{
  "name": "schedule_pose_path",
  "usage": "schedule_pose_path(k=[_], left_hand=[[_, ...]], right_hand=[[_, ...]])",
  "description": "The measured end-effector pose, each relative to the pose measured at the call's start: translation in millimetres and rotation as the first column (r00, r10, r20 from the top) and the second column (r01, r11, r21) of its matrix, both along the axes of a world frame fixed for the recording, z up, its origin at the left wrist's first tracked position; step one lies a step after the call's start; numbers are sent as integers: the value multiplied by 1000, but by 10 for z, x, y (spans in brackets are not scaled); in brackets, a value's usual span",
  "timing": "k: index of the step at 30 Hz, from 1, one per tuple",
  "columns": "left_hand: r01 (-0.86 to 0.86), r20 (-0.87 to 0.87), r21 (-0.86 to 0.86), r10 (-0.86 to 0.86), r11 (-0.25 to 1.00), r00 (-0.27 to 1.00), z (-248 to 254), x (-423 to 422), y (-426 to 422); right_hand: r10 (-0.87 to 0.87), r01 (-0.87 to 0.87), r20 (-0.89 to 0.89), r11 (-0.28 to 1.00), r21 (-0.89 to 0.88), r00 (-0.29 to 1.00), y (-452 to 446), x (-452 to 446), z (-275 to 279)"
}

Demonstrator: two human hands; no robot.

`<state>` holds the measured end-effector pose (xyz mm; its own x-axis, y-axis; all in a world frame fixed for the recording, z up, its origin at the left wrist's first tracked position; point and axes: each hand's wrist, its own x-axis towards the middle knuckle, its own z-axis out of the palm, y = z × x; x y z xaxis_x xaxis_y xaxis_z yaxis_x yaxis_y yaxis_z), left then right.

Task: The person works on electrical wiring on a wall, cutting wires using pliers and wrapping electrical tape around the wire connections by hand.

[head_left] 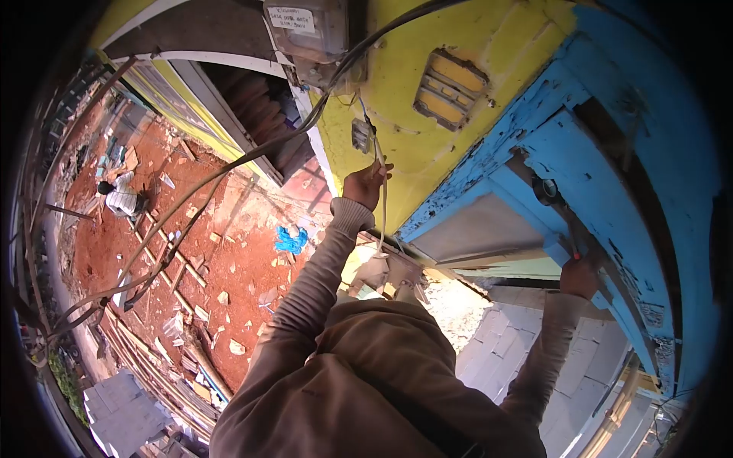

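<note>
The left arm reaches up and forward, its sleeve bunched at the wrist, and the left hand is raised against the yellow wall with its fingers pinched on a pale cable. That cable hangs down the wall below the meter box. The right arm stretches out to the side; the right hand, beside the blue boards, is curled round the end of a hammer-like tool (its dark, round head is the clearest part). One white label on the meter box carries three lines of writing, too small to read with certainty. The yellow wall has two vents, one large and one small. One other person is down on the red soil, near one bright blue bundle.
</note>
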<state>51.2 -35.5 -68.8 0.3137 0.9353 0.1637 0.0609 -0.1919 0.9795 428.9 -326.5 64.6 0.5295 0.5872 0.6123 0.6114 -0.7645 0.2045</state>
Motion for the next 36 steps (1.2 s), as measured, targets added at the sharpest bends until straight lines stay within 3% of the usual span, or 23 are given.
schedule_pose_path(k=[2, 3, 6, 7, 9, 10, 12, 14, 16, 18, 19, 22, 23, 25, 26, 27, 28, 29, 30, 31, 32, 34, 36], left_hand=[[148, 294, -227, -77, 963, 953, 92, -96, 63], [217, 356, -270, -112, 938, 928, 164, -170, 101], [237, 366, -293, -120, 926, 923, 464, -312, 157], [252, 449, -322, -87, 913, 889, 429, -344, 213], [282, 529, -262, -107, 923, 842, 395, -366, 309], [308, 602, -205, -128, 929, 788, 392, -362, 342], [300, 624, -247, -86, 922, 777, 384, -333, 394], [224, 698, -239, 7, 945, 716, 350, -311, 379], [194, 662, -197, -16, 961, 750, 342, -281, 341], [297, 759, -156, -77, 942, 646, 318, -266, 315], [374, 808, -181, -80, 910, 584, 301, -284, 335], [447, 794, -207, -117, 870, 596, 287, -306, 434], [448, 799, -202, -118, 871, 590, 293, -310, 500], [433, 595, -206, -239, 878, 768, 384, -325, 592], [431, 600, -206, -235, 878, 765, 433, -319, 608], [384, 459, -209, -256, 899, 851, 499, -329, 615], [338, 303, -204, -268, 919, 914, 544, -340, 624], [338, 305, -207, -268, 918, 914, 562, -337, 607], [275, 324, -179, -207, 945, 923, 562, -315, 548], [209, 345, -152, -146, 966, 927, 543, -285, 487], [210, 346, -156, -146, 965, 927, 500, -251, 420], [73, 689, -148, 50, 986, 723, 398, -196, 302], [81, 742, -226, 118, 971, 660, 362, -214, 289]], right_hand=[[-74, 72, -30, 996, -52, 997, -33, 66, -43], [-151, 145, -48, 984, -105, 987, -40, 84, -57], [-126, 115, -70, 983, -147, 990, -8, -23, 33], [-125, 115, -68, 983, -145, 990, -19, -39, 34], [113, -116, -113, 993, -23, 987, -28, -52, 30], [109, -111, -109, 994, -21, 988, -28, -16, 11], [193, -193, 10, 981, 3, 981, -41, 41, 17], [118, -119, -19, 991, -58, 993, -56, 9, 106], [50, -55, -42, 992, -116, 998, -23, 9, 164], [158, -163, -75, 984, -70, 985, -65, 69, 156], [156, -167, -173, 985, -48, 972, -61, 87, 168], [275, -276, -229, 961, 30, 934, -94, 43, 186], [215, -219, -177, 976, -4, 960, -129, -12, 179], [172, -173, -202, 985, 17, 964, -204, -243, 178], [135, -129, -231, 991, 40, 964, -225, -345, 177], [137, -133, -229, 991, 36, 964, -257, -431, 128], [257, -233, -254, 965, 121, 933, -289, -522, 44], [371, -323, -269, 923, 207, 889, -315, -614, -21], [368, -322, -270, 925, 201, 890, -326, -730, -31], [386, -166, -643, 911, 376, 662, -325, -861, -30], [424, 56, -860, 888, 456, 284, -297, -1008, -38], [644, 79, -753, 751, 656, 133, -120, -1378, -75], [638, 86, -766, 762, 642, 77, -18, -1565, -47]])
